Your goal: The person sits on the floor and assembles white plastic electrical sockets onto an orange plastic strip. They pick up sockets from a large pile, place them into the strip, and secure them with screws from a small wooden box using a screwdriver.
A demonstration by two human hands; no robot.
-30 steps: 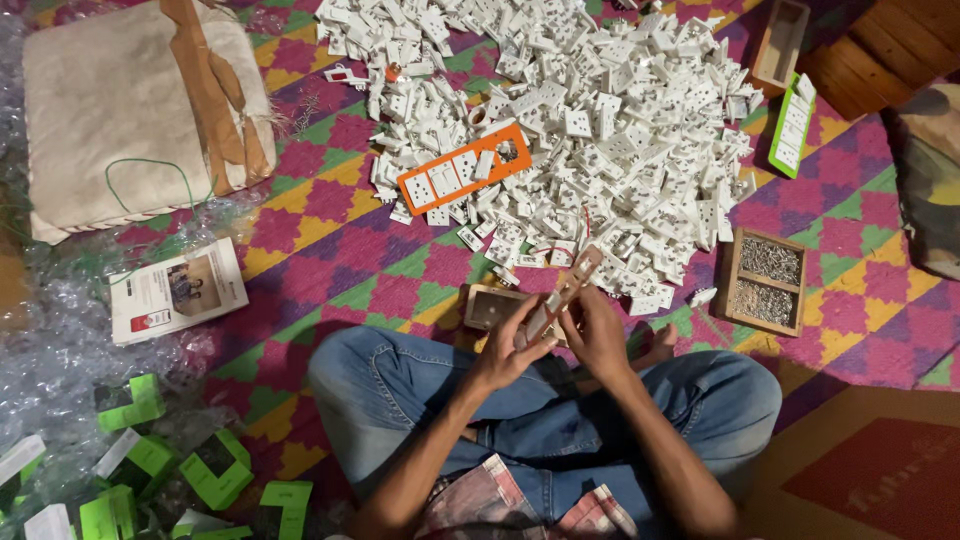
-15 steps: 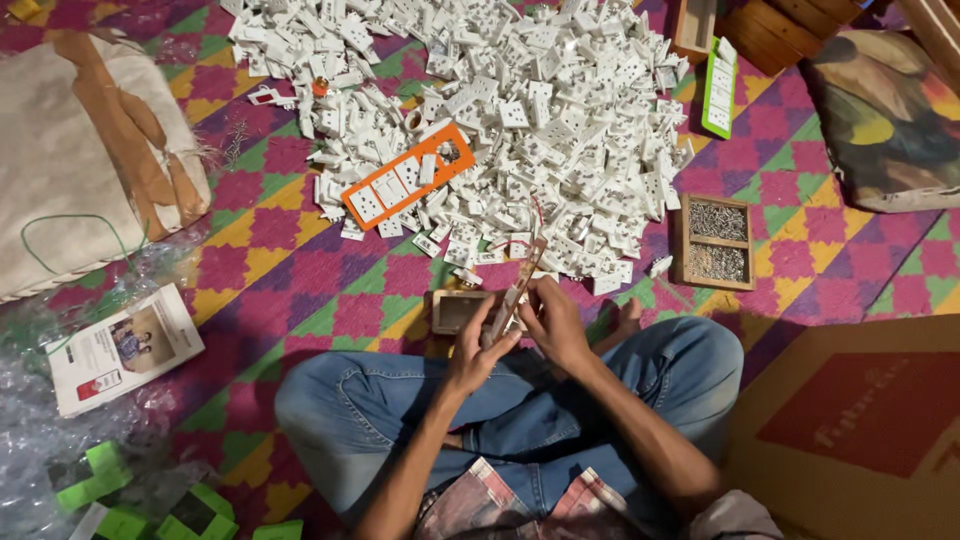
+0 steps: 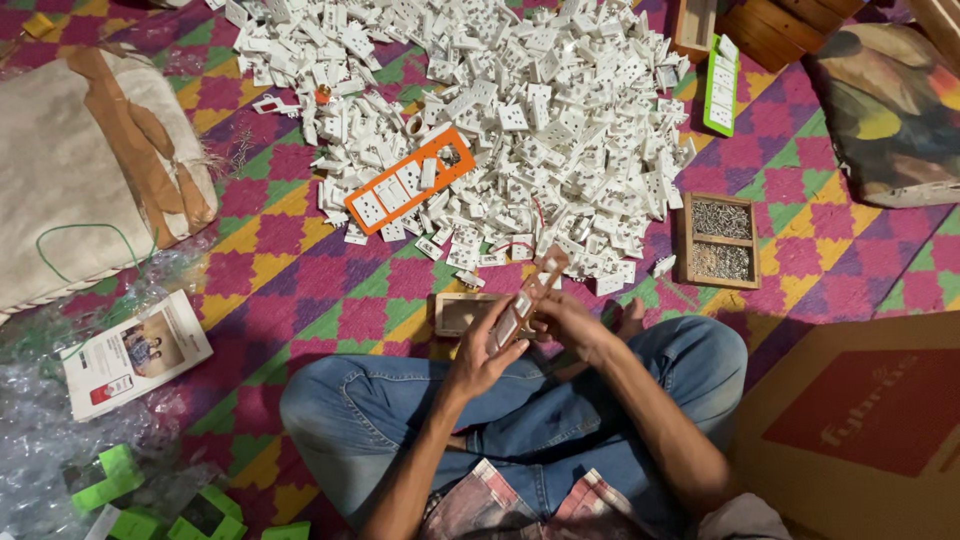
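the person sits cross-legged on a floor mat (image 3: 300,270) of pink, yellow and green diamonds, holding one long brownish switch frame (image 3: 528,295) above the lap. the frame is a narrow strip with square cut-outs along it, and a white module sits in one of them near the middle; it tilts up and away toward the heap. the left hand (image 3: 487,352) is closed around the lower end of the frame, and the right hand (image 3: 572,322) pinches its side, fingers curled onto it.

just beyond the hands lies one big heap of white switch modules (image 3: 520,110), too many to count. one orange frame (image 3: 408,180) lies on the heap's near edge, and one green frame (image 3: 721,84) at its far right. one wooden tray (image 3: 720,241) with two compartments of small metal screws sits to the right, and one small wooden box (image 3: 462,312) lies on the mat just under the hands.
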